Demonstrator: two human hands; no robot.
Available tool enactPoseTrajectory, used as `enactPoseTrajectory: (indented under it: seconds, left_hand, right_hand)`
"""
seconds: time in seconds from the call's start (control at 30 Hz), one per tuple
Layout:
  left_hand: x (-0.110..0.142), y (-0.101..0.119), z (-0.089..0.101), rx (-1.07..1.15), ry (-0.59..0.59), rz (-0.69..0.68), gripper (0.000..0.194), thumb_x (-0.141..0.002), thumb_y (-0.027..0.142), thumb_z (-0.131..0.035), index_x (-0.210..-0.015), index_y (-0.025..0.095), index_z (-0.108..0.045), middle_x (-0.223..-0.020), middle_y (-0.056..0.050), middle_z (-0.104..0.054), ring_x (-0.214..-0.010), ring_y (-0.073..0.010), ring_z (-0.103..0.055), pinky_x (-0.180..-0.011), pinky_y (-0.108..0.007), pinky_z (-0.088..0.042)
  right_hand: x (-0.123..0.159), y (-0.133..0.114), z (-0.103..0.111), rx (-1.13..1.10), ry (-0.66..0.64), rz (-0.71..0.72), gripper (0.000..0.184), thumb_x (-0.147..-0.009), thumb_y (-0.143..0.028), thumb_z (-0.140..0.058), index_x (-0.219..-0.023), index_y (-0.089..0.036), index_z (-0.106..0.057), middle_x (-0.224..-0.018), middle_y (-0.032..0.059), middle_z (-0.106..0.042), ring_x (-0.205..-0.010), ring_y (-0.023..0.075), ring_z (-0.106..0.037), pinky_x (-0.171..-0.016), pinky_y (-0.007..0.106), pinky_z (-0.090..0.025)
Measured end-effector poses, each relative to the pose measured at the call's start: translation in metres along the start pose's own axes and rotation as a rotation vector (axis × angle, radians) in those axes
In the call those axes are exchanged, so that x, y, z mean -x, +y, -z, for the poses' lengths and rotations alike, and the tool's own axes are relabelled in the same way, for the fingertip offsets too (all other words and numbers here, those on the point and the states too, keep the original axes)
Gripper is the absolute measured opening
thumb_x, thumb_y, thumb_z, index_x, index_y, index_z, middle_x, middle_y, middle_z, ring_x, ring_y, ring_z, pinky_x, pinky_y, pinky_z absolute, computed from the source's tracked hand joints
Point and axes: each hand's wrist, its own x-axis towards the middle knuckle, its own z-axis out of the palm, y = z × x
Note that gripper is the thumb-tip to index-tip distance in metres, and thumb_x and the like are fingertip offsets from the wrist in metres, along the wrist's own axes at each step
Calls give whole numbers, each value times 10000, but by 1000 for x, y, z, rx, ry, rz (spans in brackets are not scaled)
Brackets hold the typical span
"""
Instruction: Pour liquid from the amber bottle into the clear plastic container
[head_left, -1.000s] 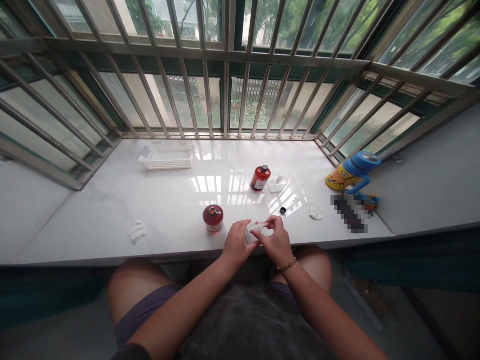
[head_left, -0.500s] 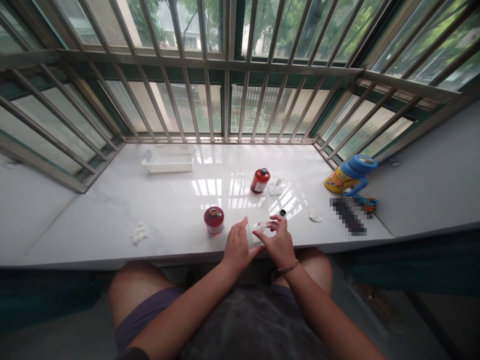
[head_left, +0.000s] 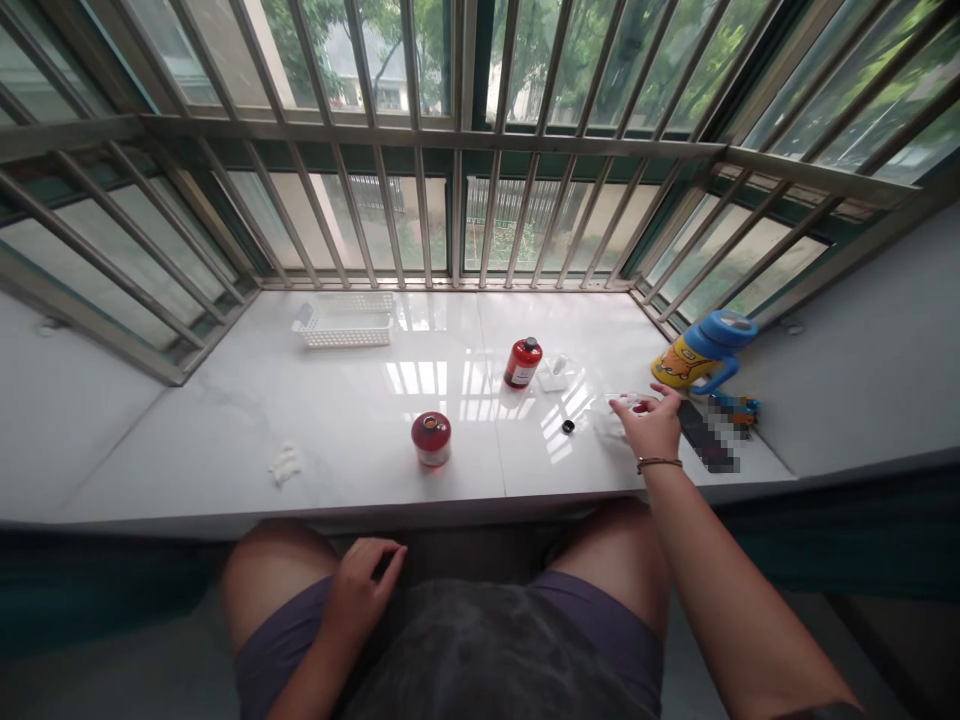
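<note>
My right hand [head_left: 654,425] is over the right side of the white counter [head_left: 360,440], its fingers closed on a crinkled clear plastic bag [head_left: 609,420]; I cannot make out whether anything is inside. My left hand [head_left: 365,580] rests low over my left thigh, holding nothing, with a gap between thumb and fingers. Left of centre stands a round dark-red bottle [head_left: 431,440] with its neck uncapped. Farther back is a second red bottle [head_left: 523,363] with a dark cap and a pale label. A small black cap [head_left: 568,427] lies on the counter, left of my right hand.
Beside the back red bottle sits a small clear tray [head_left: 557,373]. A white perforated basket [head_left: 345,322] is at the back left, crumpled tissue [head_left: 285,465] at the front left. On the right are a blue-and-yellow bottle [head_left: 697,350] and a dark, partly blurred object [head_left: 705,437]. Window bars close the back.
My right hand has moved right with the plastic bag, over where a white scrap lay. My left hand has let go of the bag and dropped to my lap.
</note>
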Motion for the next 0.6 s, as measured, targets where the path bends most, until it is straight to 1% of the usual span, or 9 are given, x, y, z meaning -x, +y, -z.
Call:
enactPoseTrajectory:
  seconds: [0.13,0.23,0.27,0.33,0.4,0.43,0.47,0.53,0.6]
  left_hand:
    - [29,-23,15,-72,50,89,388,-1023,565,-561,-884,268,-769,-859,-42,-801,-836,-279,-784,-775,-420,-665]
    - [35,-30,21,-92,89,93,331,-1026,518,-568,-938,271,-769,-905,-33,-811,-871,-275,-795,-810,-421,-670]
    - [35,-30,21,-91,106,85,304,-1026,495,-572,-961,273,-769,-922,-28,-812,-879,-271,-796,-815,-419,-670]
    - [29,-29,21,-83,141,66,261,-1026,455,-581,-997,276,-768,-952,-22,-809,-887,-262,-794,-817,-412,-669]
    - [19,-24,19,-71,164,56,230,-1030,426,-590,-1025,276,-764,-972,-21,-802,-900,-253,-787,-830,-404,-662]
    - [12,-19,17,-63,169,53,215,-1032,415,-597,-1038,275,-760,-980,-22,-797,-911,-250,-781,-843,-401,-657]
    - [4,-14,16,-51,171,48,200,-1033,405,-606,-1051,272,-754,-991,-25,-791,-930,-248,-774,-864,-401,-650]
    - [-16,-1,14,-17,181,35,184,-1029,396,-633,-1095,260,-737,-1032,-38,-775,-982,-249,-757,-915,-410,-634]
    - [-40,15,12,27,217,21,233,-1013,405,-668,-1179,245,-704,-1132,-63,-749,-1063,-258,-734,-974,-435,-618]
  right_hand:
    - [-4,15,-13,-29,-48,-3,861,-704,-585,-838,-1370,-208,-443,-995,69,-756,-872,253,-686,-771,370,-520]
    - [-1,17,-12,-49,-77,14,893,-692,-571,-861,-1393,-212,-440,-1112,97,-747,-936,253,-682,-804,382,-542]
    - [3,16,-9,-52,-59,36,901,-685,-571,-871,-1395,-211,-449,-1188,122,-731,-979,262,-678,-824,394,-549]
    - [15,11,-2,-47,42,103,860,-711,-584,-862,-1383,-206,-481,-1319,161,-678,-1059,281,-659,-865,421,-555]
    - [34,5,5,-26,145,157,729,-801,-603,-800,-1347,-206,-524,-1300,154,-679,-1038,280,-654,-857,422,-554]
    - [44,2,6,-10,142,168,646,-850,-607,-758,-1314,-209,-550,-1222,133,-705,-970,267,-659,-825,409,-552]
    - [54,-1,5,12,86,179,566,-891,-609,-716,-1270,-213,-576,-1133,110,-724,-888,250,-657,-790,395,-547]
    - [71,-5,-1,73,-92,217,464,-932,-604,-658,-1187,-220,-617,-1019,81,-738,-781,229,-640,-762,384,-537]
    - [83,-6,-13,128,-225,256,441,-928,-589,-645,-1168,-220,-635,-1043,88,-750,-785,235,-641,-801,401,-537]
